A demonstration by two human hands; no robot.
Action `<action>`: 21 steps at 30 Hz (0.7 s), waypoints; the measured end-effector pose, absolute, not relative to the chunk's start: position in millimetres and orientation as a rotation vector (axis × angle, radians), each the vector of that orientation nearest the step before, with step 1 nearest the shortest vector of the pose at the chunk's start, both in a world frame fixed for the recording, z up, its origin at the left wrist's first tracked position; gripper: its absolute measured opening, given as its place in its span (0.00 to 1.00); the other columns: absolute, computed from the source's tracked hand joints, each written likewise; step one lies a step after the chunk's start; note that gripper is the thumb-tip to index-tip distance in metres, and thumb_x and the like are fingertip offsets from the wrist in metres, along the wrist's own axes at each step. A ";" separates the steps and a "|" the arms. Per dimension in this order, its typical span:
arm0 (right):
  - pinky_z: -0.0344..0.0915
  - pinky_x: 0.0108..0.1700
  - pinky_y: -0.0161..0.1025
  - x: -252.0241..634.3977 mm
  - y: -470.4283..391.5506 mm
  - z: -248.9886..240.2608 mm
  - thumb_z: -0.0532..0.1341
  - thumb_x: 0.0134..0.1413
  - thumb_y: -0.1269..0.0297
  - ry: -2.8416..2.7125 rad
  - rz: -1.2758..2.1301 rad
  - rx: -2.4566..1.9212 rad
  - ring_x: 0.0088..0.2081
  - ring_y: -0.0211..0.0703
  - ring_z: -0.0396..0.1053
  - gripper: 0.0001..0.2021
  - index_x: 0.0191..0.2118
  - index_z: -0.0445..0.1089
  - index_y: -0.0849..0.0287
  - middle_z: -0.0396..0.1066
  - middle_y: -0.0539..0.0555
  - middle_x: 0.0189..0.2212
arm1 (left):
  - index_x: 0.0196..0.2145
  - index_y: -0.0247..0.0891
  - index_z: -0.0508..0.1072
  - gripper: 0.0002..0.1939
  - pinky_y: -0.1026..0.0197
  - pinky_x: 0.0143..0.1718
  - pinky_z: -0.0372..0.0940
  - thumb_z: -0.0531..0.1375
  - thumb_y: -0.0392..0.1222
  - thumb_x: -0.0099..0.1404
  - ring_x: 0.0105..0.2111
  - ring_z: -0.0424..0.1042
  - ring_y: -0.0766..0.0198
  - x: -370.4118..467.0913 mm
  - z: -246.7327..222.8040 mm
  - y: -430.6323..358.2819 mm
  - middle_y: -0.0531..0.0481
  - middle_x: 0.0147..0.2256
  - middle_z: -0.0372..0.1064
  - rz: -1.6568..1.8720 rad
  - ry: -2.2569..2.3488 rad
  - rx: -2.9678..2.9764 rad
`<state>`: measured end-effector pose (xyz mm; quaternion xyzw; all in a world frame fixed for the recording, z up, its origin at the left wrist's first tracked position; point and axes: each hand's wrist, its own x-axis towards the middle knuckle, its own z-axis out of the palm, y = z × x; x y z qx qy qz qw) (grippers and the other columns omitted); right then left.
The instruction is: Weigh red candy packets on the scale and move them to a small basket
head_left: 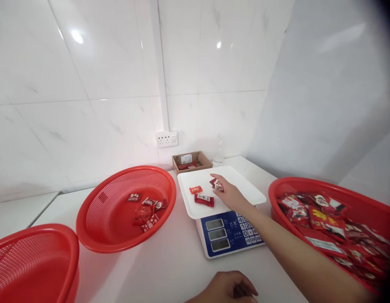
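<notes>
My right hand [227, 192] is over the white pan [245, 191] of a scale, with thumb and fingers closed on a red snack packet [217, 185] that has a white label. Left of that hand, a small orange-red packet [196, 190] and a dark red packet [204, 200] lie on the pan. The scale's blue panel [229, 233] of displays and keys faces me, partly covered by my right forearm. Near the bottom edge, my left hand [228, 288] is loosely curled over the table, its fingers apart from the thumb and nothing visible in it.
A red basket [100, 202] left of the scale holds several packets. Another red basket [67, 269] stands at lower left, cut off by the frame. At right, a red basket [296, 182] is full of packets. Behind the scale are a cardboard box [179, 160] and a clear bottle [219, 151].
</notes>
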<state>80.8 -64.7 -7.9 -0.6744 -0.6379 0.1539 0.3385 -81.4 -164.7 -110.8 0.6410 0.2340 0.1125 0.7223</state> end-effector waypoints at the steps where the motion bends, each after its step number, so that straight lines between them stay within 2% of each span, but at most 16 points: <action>1: 0.55 0.53 0.42 81.4 -62.3 -7.8 0.51 0.50 0.71 -1.673 0.376 -1.768 0.50 0.44 0.61 0.26 0.57 0.51 0.54 0.61 0.55 0.51 | 0.37 0.35 0.73 0.19 0.65 0.29 0.57 0.62 0.50 0.50 0.26 0.62 0.67 -81.7 -112.0 -164.5 0.51 0.26 0.65 0.249 0.510 1.414; 4: 0.51 0.55 0.44 80.7 -58.3 -10.4 0.50 0.52 0.70 -1.744 0.322 -1.784 0.54 0.46 0.56 0.24 0.57 0.54 0.57 0.58 0.57 0.54 | 0.38 0.35 0.73 0.20 0.64 0.30 0.59 0.61 0.51 0.51 0.27 0.63 0.66 -81.6 -118.5 -164.4 0.50 0.27 0.66 0.250 0.496 1.413; 7: 0.48 0.57 0.45 73.2 -61.3 -15.0 0.53 0.52 0.61 -1.845 0.323 -1.786 0.58 0.48 0.49 0.25 0.57 0.55 0.56 0.53 0.58 0.57 | 0.39 0.35 0.73 0.21 0.63 0.32 0.60 0.61 0.52 0.51 0.28 0.65 0.66 -80.9 -124.8 -164.0 0.49 0.29 0.68 0.237 0.508 1.426; 10: 0.42 0.58 0.52 62.2 -67.9 -17.9 0.51 0.51 0.49 -1.991 0.359 -1.844 0.61 0.52 0.37 0.30 0.59 0.50 0.52 0.43 0.57 0.61 | 0.40 0.35 0.72 0.21 0.62 0.34 0.60 0.61 0.52 0.52 0.31 0.66 0.64 -80.8 -125.9 -163.2 0.48 0.32 0.69 0.208 0.505 1.439; 12: 0.36 0.57 0.60 56.1 -70.0 -18.5 0.48 0.52 0.45 -2.083 0.358 -1.910 0.62 0.55 0.30 0.30 0.60 0.47 0.47 0.38 0.55 0.63 | 0.41 0.35 0.71 0.22 0.62 0.34 0.60 0.61 0.52 0.52 0.31 0.66 0.64 -81.0 -124.7 -162.6 0.48 0.32 0.69 0.196 0.499 1.433; 15: 0.31 0.54 0.65 50.8 -67.1 -17.4 0.44 0.53 0.44 -2.167 0.367 -1.964 0.62 0.57 0.28 0.27 0.59 0.47 0.42 0.37 0.53 0.63 | 0.40 0.35 0.72 0.22 0.63 0.34 0.60 0.61 0.52 0.52 0.30 0.66 0.65 -81.2 -123.2 -161.9 0.49 0.30 0.68 0.197 0.494 1.428; 21: 0.31 0.54 0.67 56.9 -66.7 -4.9 0.41 0.52 0.41 -2.122 0.440 -1.942 0.62 0.57 0.28 0.29 0.59 0.48 0.42 0.38 0.52 0.63 | 0.37 0.34 0.73 0.23 0.64 0.31 0.58 0.62 0.54 0.49 0.27 0.63 0.67 -80.8 -121.2 -162.3 0.52 0.25 0.63 0.258 0.470 1.377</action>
